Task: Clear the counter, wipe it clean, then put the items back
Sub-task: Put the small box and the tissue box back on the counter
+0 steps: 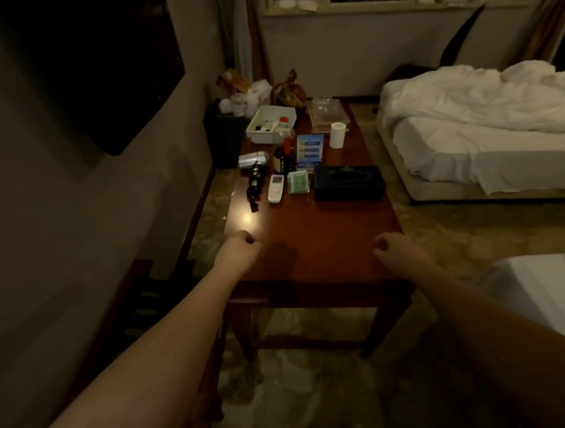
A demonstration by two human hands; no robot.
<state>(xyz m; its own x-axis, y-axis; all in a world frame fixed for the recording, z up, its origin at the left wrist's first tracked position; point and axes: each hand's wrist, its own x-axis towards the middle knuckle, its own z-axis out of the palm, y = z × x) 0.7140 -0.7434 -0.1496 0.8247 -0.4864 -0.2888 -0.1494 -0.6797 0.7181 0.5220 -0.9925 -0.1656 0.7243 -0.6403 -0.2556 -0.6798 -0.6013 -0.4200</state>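
Dim light fills a bedroom with a rumpled white bed (487, 125) at the right and a dark screen (100, 66) on the left wall. Between them a long reddish wooden tabletop (326, 244) runs away from the viewer; its near half is bare, and everything on it sits on the far half, well apart from both hands. Farthest back are a white tray (270, 123) on the left and a clear glass dish (326, 112) to its right. Nearer lies a dark tissue box (348, 181) at the right side. Left of it, in a row, are a green packet (298, 182), a white remote (277, 188) and a silver hair dryer (254, 164). A white roll (337, 135) stands behind the box. Over the near edge, the left hand (240, 246) is curled into a fist with nothing in it, and the right hand (395, 246) is likewise curled and empty.
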